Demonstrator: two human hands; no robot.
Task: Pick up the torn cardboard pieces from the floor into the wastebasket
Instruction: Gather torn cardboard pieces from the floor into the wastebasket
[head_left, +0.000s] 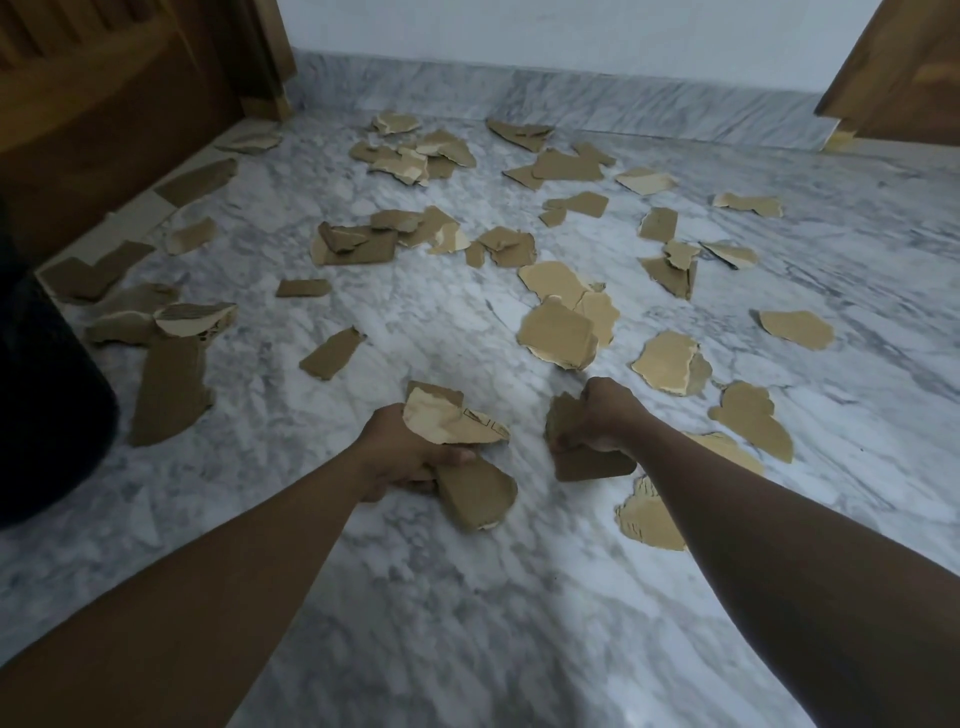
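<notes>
Scraps (358, 244) strew the floor (415, 322); our left hand (400, 457) and right hand (605, 415) each curl round several, likely batching loads for the bin (47, 405) at left edge.

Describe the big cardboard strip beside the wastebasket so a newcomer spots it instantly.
Find the dark wastebasket at the left edge. Just right of it, on the marble floor, lies a long cardboard strip. It is plain dark brown and longer than the pale-edged scraps beyond it.

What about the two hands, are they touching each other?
Apart. The head view shows bare marble floor between the left hand and the right hand, each gripping its own cardboard pieces.
</notes>
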